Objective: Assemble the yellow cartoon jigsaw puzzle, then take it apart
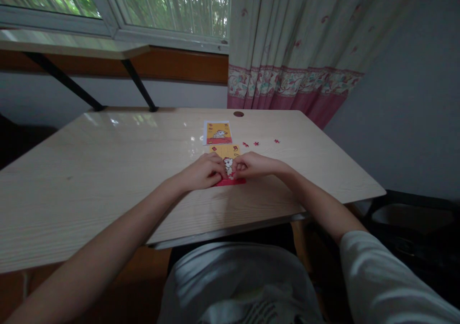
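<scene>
A jigsaw puzzle (225,150) with a yellow upper part, a white cartoon animal and a red lower strip lies flat near the middle of the table. On its left side, my left hand (206,171) rests with curled fingers, the tips touching the puzzle. My right hand (253,165) comes in from the right, thumb and fingers pinched low over the red part. Whatever small piece is in that pinch is mostly hidden. Just beyond the puzzle lies a picture card (218,133) with a similar yellow and red design.
Loose red puzzle pieces, one (256,144) among them, lie right of the card; another piece (277,141) sits farther right. The pale wooden table (108,185) has a round brown cable hole (238,114) at its back edge. A raised shelf (89,46) stands at the back left.
</scene>
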Demonstrator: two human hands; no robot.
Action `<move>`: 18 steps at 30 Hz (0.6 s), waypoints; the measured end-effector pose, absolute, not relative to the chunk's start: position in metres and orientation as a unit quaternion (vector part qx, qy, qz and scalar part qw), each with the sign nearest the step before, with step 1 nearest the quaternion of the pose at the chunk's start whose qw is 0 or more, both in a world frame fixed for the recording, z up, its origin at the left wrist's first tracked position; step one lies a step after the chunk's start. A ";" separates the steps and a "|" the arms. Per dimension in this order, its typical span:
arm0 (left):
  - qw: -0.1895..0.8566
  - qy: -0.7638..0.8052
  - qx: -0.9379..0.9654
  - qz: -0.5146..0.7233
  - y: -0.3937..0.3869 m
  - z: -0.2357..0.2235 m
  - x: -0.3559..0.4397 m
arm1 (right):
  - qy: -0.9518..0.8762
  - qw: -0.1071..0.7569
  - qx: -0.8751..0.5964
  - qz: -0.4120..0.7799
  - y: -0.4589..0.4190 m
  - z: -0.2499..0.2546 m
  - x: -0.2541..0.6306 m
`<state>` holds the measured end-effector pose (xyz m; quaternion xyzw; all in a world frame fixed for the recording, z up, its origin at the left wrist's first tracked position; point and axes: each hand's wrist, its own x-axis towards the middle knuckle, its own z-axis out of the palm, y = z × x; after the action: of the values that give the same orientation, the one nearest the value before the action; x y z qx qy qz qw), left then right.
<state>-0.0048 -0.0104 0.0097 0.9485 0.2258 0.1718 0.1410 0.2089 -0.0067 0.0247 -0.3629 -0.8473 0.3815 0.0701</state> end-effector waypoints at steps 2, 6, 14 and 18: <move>0.147 0.224 0.948 0.172 -0.010 0.010 -0.005 | -0.835 0.082 -0.358 0.410 -0.007 0.025 0.210; 0.168 0.242 0.936 0.191 -0.010 0.009 -0.005 | -0.829 0.149 -0.353 0.407 -0.003 0.026 0.212; 0.317 0.398 0.803 0.310 -0.011 0.006 0.001 | -0.795 0.241 -0.286 0.478 0.003 0.016 0.212; 0.344 0.434 0.772 0.312 -0.011 0.005 0.003 | -0.781 0.223 -0.273 0.515 -0.003 0.016 0.210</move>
<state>0.0033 -0.0114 0.0052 0.7719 0.4343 0.3123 0.3436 0.2102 -0.0028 0.0158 -0.2729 -0.7813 0.5151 0.2233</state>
